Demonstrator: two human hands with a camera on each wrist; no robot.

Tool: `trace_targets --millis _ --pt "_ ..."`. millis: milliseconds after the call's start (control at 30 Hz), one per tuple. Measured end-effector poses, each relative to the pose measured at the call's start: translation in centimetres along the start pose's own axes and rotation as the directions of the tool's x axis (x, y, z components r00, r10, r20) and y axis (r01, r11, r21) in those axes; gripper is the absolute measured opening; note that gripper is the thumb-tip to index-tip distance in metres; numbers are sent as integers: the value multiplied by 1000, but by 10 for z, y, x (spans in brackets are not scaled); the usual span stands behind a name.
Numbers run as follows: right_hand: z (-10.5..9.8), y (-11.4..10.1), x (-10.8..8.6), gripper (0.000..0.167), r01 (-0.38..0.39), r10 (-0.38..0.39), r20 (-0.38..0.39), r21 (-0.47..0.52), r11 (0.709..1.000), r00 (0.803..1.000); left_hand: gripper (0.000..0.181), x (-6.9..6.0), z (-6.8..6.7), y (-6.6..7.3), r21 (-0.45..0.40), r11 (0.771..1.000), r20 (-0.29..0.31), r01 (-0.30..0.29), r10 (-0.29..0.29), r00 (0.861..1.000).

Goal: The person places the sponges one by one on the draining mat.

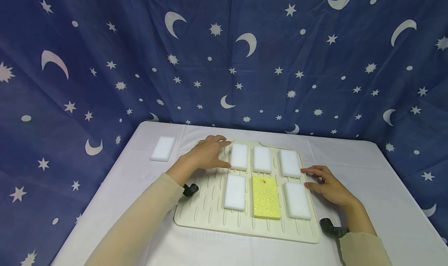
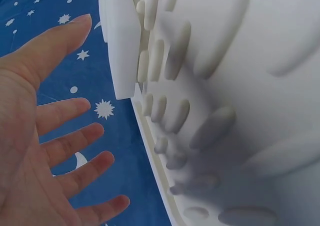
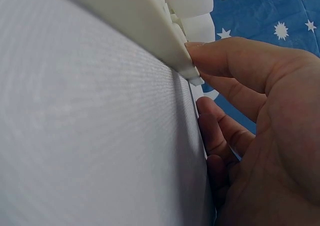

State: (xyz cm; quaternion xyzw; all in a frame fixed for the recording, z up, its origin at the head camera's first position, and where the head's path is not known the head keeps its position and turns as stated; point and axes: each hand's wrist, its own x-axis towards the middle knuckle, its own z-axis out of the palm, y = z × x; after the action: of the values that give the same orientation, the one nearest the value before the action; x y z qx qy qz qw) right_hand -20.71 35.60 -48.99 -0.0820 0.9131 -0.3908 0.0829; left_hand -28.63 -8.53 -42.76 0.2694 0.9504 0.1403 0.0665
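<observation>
A cream ribbed drying mat (image 1: 210, 219) lies on the table and bears several white sponges, among them an upper-left one (image 1: 239, 157) and a lower-right one (image 1: 297, 200). Between the lower white ones lies a yellow sponge (image 1: 266, 198) with a small brown mark. My left hand (image 1: 210, 152) hovers over the mat's upper left, thumb and fingers spread beside the upper-left sponge; the left wrist view shows its palm (image 2: 20, 146) holding nothing. At the mat's right edge, my right hand (image 1: 327, 182) has loosely bent fingers, and its thumb (image 3: 225, 55) touches the rim.
Another white sponge (image 1: 163, 148) lies on the white tablecloth (image 1: 115, 203), left of the mat. Behind the table hangs a blue curtain (image 1: 224, 63) with moons and stars. A dark wrist device (image 1: 332, 228) sits at the right wrist.
</observation>
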Motion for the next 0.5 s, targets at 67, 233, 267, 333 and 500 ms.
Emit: trace_targets --millis 67,233,267,333,500 --pt "0 -1 0 53 4 -4 2 5 1000 1000 89 -2 -1 -2 1 1000 -1 -1 1 1000" --pt "0 -1 -1 53 2 -2 -1 8 1000 1000 88 -9 -5 -5 0 1000 -11 4 -4 1000" --pt "0 -1 0 53 1 -1 -1 5 1000 1000 88 -10 -5 -6 0 1000 -13 5 -5 1000" --pt "1 -1 0 53 3 -3 -2 3 1000 1000 88 -13 -7 -7 1 1000 -15 6 -6 1000" --pt "1 0 0 53 4 -4 -4 3 1000 1000 87 -18 -10 -12 1 1000 -17 9 -9 1000"
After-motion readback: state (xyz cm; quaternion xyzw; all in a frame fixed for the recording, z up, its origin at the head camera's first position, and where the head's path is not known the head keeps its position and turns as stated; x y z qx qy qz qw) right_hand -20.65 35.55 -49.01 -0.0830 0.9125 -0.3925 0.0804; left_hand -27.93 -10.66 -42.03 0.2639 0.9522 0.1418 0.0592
